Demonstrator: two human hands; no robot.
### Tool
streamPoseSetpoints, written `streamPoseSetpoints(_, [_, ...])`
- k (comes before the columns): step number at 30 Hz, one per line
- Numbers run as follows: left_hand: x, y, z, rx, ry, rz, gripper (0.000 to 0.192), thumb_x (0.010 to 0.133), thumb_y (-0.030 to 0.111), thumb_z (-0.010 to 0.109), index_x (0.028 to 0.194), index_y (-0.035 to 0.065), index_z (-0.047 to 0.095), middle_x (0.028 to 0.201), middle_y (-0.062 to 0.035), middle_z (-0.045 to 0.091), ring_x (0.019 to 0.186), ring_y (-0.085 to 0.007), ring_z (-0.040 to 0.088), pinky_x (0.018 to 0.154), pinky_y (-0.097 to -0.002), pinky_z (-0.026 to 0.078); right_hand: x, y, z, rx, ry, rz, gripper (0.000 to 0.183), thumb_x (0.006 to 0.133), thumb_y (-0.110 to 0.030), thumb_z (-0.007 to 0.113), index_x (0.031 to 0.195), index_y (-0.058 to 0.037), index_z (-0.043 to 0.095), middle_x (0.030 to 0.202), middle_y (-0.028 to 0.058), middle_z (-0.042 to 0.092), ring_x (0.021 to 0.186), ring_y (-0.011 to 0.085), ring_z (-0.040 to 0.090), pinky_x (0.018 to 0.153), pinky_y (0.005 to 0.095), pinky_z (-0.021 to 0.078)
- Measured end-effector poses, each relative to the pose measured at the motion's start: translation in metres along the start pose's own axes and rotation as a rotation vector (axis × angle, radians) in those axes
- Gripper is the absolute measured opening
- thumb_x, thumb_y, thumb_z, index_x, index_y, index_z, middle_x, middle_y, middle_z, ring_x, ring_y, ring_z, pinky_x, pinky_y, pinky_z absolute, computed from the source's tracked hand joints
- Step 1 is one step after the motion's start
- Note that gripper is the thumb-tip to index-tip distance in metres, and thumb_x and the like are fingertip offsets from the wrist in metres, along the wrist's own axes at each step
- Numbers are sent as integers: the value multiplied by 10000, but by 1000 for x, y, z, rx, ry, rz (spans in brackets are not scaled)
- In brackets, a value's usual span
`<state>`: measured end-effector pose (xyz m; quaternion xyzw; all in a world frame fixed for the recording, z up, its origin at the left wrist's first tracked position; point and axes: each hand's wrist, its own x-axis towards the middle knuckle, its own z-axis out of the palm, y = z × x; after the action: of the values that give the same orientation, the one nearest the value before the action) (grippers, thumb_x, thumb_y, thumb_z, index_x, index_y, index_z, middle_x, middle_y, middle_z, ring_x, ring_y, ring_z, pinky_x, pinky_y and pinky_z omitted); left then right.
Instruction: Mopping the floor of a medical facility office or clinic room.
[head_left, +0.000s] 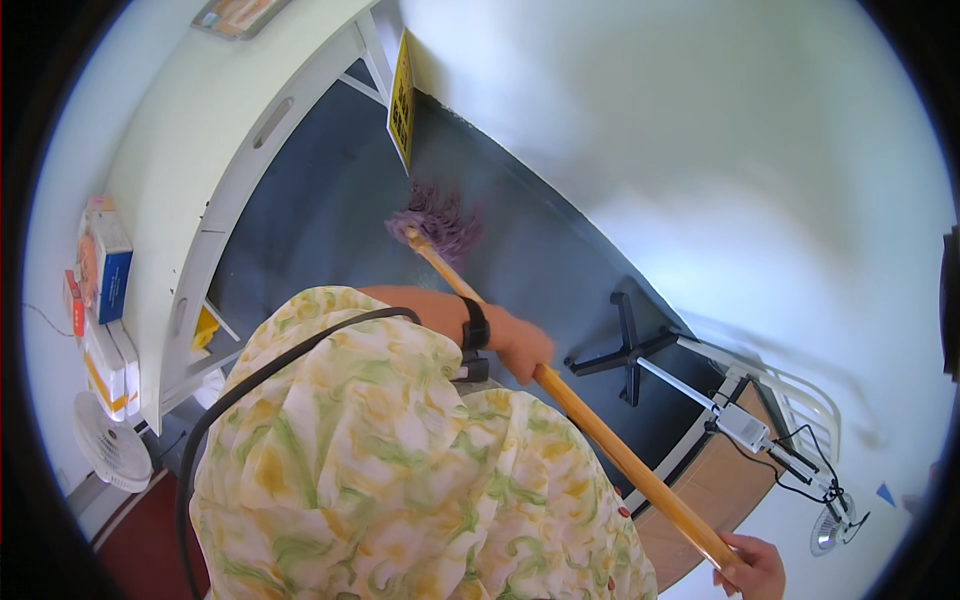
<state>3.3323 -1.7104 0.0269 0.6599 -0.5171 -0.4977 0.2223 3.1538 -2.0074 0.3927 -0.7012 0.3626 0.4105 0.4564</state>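
My left hand (527, 352), with a black band on its wrist, grips the long wooden handle (615, 446) of a mop around the middle. Down at the right, my right hand (754, 566) is closed around the handle near its upper end. The handle runs slantwise across the view, in front of my patterned shirt. At its far end the purple string mop head (439, 225) lies spread on the dark blue-grey floor (337, 180), its strands blurred. It is close below a yellow sign with black writing (403, 105).
A white table (251, 161) with oval slots curves along the left. Boxes (112, 262) and a white fan (112, 442) are beyond it. At the right are a black wheeled stand base (630, 352), a brown panel (712, 510) and a white rail (810, 390). A pale wall borders the floor.
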Motion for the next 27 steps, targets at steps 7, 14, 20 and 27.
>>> streamPoseSetpoints(7, [-24, -50, -2, -6, -180, -206, 215, 664, 190, 608, 803, 33, 654, 721, -130, 623, 695, -281, 588, 623, -396, 451, 79, 34, 45, 355, -79, -4, 479, 787, -125, 603, 1217, 45, 480, 677, 131, 580, 459, 120, 480, 375, 204, 303])
streamPoseSetpoints(14, [-24, -68, -24, 89, -171, -326, 209, 645, 180, 628, 823, 78, 669, 736, -103, 635, 702, -268, 603, 636, -391, 459, 88, 31, 77, 424, -73, -35, 418, 830, -56, 569, 1236, -6, 483, 704, 79, 572, 504, 86, 462, 447, 193, 331])
streamPoseSetpoints(20, [-19, -51, -64, 232, 15, -257, 215, 637, 202, 629, 830, 115, 673, 789, -98, 653, 778, -290, 627, 677, -381, 483, 33, -12, 85, -19, 248, -377, 475, 810, -221, 632, 1211, 6, 518, 832, 36, 581, 704, 75, 500, 641, 181, 388])
streamPoseSetpoints(27, [-25, -30, -109, 342, 177, -166, 197, 673, 203, 600, 841, 119, 660, 817, -89, 654, 810, -285, 625, 720, -387, 480, 9, -13, 95, 56, 277, -414, 453, 830, -228, 623, 1209, 0, 522, 873, 8, 555, 727, 76, 479, 654, 187, 373])
